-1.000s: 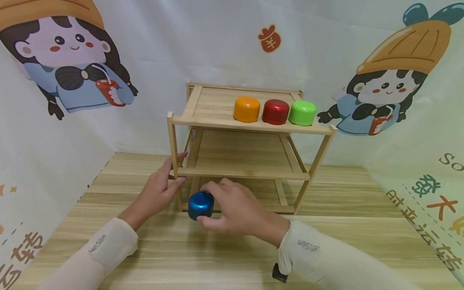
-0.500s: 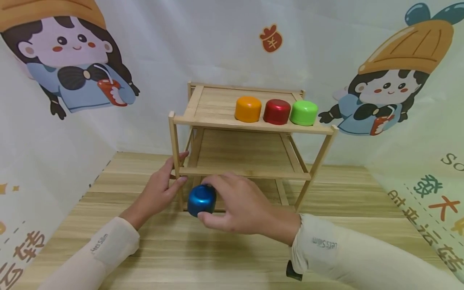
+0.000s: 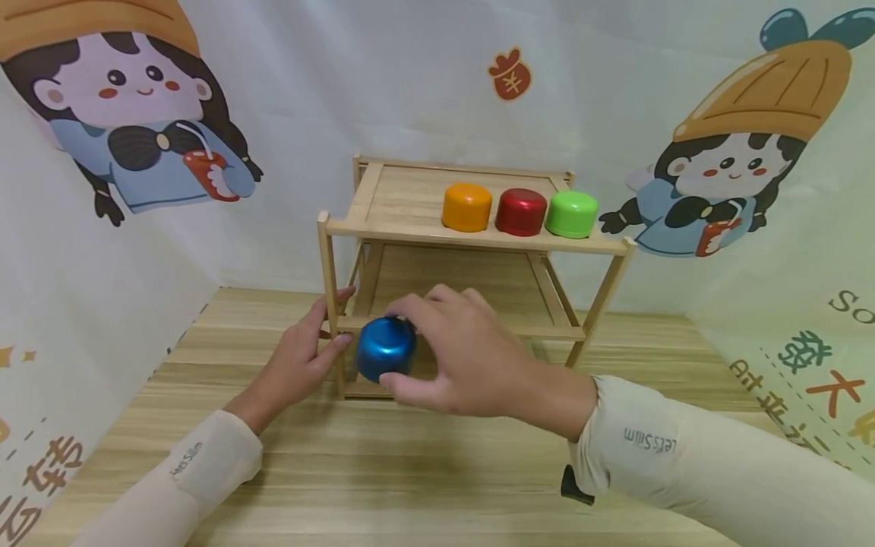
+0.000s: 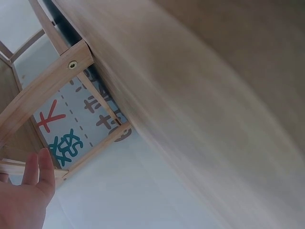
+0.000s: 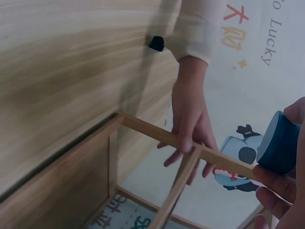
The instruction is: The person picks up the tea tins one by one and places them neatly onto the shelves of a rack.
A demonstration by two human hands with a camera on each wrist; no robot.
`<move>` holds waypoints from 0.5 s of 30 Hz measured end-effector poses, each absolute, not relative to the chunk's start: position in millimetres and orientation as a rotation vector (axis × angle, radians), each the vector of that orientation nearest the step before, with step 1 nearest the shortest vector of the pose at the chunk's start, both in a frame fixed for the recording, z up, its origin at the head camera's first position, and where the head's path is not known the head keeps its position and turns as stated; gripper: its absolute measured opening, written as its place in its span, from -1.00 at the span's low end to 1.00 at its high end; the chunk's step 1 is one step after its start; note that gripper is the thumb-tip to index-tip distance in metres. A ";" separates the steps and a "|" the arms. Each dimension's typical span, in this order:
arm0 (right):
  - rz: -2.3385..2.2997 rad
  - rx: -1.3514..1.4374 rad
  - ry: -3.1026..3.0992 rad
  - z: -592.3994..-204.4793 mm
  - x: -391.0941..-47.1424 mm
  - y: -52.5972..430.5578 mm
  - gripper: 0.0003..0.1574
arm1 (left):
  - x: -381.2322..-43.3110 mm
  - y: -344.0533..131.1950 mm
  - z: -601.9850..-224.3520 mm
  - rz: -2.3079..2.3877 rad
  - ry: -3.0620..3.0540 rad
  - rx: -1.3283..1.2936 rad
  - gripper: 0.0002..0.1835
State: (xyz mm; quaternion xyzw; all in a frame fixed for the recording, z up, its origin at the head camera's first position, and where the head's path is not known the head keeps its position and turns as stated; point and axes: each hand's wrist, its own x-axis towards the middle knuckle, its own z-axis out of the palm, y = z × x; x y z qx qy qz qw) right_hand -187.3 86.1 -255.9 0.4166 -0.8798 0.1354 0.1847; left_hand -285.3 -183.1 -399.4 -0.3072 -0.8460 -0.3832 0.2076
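A small glossy blue cylinder point(image 3: 383, 353) with a rounded upper edge is held up by my right hand point(image 3: 472, 357), thumb at its near side and fingers at its far side. In the head view it overlaps the middle rail of a wooden three-tier rack point(image 3: 519, 331). The right wrist view shows the blue cylinder's pale flat end point(image 5: 269, 136). My left hand point(image 3: 301, 357) grips the rack's left front post at middle-rail height, thumb in front and fingers behind. Orange point(image 3: 467, 207), red point(image 3: 521, 212) and green point(image 3: 572, 214) cylinders of the same shape stand on the top tier.
The rack stands on a wood-grain tabletop point(image 3: 328, 471), close to a white printed backdrop point(image 3: 294, 228). Side walls of printed cloth rise at left and right. The rack's posts and rails frame its open front.
My right hand has lifted the blue cylinder from near the rack's bottom rail up to the middle rail and slightly rightward. My left hand has stayed on the post.
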 end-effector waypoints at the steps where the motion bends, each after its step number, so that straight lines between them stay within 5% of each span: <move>1: 0.379 1.164 -2.476 -252.7 -188.0 87.1 -0.26 | -285.2 -183.2 -399.2 -1.070 -2.359 -0.852 -0.30; 15: 0.425 1.181 -2.489 -208.5 -197.1 92.8 -0.28 | -285.0 -182.0 -398.4 -1.063 -2.372 -0.845 -0.30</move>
